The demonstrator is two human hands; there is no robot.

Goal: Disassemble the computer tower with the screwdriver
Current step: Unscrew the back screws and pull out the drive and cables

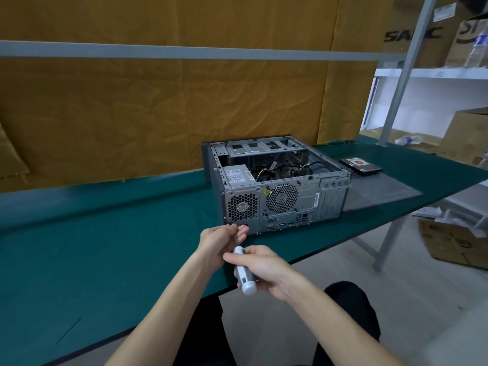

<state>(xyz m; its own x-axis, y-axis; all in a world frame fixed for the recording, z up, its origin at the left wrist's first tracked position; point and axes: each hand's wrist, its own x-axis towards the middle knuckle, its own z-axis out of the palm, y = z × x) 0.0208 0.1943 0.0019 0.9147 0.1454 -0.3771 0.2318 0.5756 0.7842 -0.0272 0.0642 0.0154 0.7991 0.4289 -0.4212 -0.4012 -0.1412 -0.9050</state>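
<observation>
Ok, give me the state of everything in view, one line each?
Computer tower: on its side, top open, insides showing.
Side panel: off, flat on table beside the tower.
Hard drive: out, lying on table.
Screwdriver: held off the tower.
Right hand: grips screwdriver.
Left hand: fingers at screwdriver's tip.

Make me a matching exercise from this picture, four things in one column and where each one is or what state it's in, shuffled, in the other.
Things:
1. screwdriver
2. tower
3. hard drive
4. side panel

Places or states:
A. lying flat on the table right of the tower
B. held in the right hand
C. on its side, open on top, rear facing the person
D. on the table beyond the flat panel, near the far edge

Pairs: 1-B, 2-C, 3-D, 4-A
</observation>
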